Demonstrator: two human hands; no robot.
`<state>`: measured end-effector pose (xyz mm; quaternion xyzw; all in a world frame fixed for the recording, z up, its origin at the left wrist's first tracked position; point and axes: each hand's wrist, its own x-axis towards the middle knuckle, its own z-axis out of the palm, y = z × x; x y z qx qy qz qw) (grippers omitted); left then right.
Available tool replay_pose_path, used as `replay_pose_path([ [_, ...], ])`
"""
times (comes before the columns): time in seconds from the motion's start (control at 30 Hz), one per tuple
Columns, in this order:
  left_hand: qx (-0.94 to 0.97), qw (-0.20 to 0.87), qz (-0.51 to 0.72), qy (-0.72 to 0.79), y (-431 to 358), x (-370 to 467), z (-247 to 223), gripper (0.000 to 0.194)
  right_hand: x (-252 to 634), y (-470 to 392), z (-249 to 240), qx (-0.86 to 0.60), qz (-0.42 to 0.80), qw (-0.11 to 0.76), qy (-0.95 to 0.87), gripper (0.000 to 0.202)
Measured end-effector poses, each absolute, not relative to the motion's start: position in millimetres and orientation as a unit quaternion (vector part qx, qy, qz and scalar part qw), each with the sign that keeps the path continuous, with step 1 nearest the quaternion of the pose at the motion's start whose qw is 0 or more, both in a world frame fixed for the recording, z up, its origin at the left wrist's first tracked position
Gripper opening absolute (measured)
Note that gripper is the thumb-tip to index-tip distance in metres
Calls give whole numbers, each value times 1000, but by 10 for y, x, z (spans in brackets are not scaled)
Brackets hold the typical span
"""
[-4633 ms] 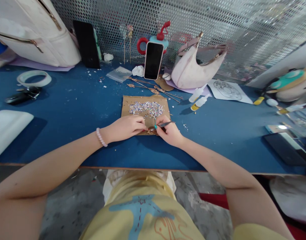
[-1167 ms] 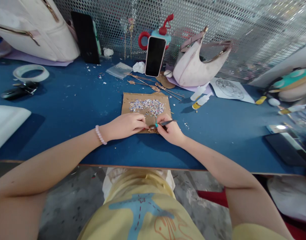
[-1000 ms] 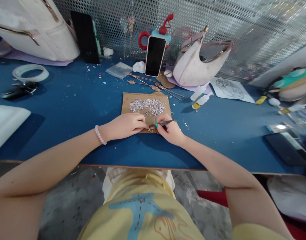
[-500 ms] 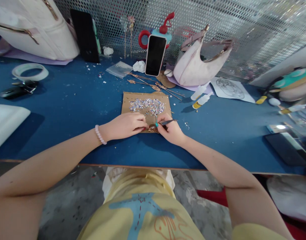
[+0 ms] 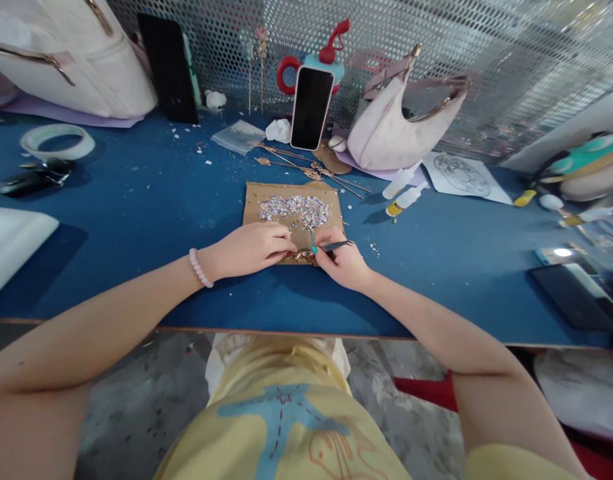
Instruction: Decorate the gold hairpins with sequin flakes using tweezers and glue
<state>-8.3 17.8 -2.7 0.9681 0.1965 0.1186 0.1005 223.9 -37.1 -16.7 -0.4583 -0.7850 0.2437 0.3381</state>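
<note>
My left hand, with a beaded bracelet on the wrist, is closed with its fingertips at the left end of a small gold filigree ornament. The ornament lies along the near edge of a cardboard sheet. In my right hand is a slim dark pair of tweezers, the back end sticking out to the right. Its tip is too small to make out. A bit of turquoise shows at the right fingertips. Many tiny shiny rhinestones are spread on the cardboard just beyond both hands.
Gold hairpin sticks lie behind the cardboard, near a propped phone. Two small glue bottles stand to the right, before a white handbag. A tape roll and a black clip-like object are at left.
The left hand has shifted very slightly left, showing a little more of the gold ornament. My right hand stays in nearly the same place with the tweezers.
</note>
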Motion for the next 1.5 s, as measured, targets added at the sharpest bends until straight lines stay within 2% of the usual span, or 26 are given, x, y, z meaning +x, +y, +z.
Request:
replay_pose_path([
  [0.83, 969, 99, 126, 189, 177, -84, -16, 25, 2254, -319, -206, -459, 302, 397, -735, 6],
  [1.5, 964, 119, 132, 195, 173, -79, -10, 28, 2250, -320, -160, -455, 281, 350, -769, 5],
])
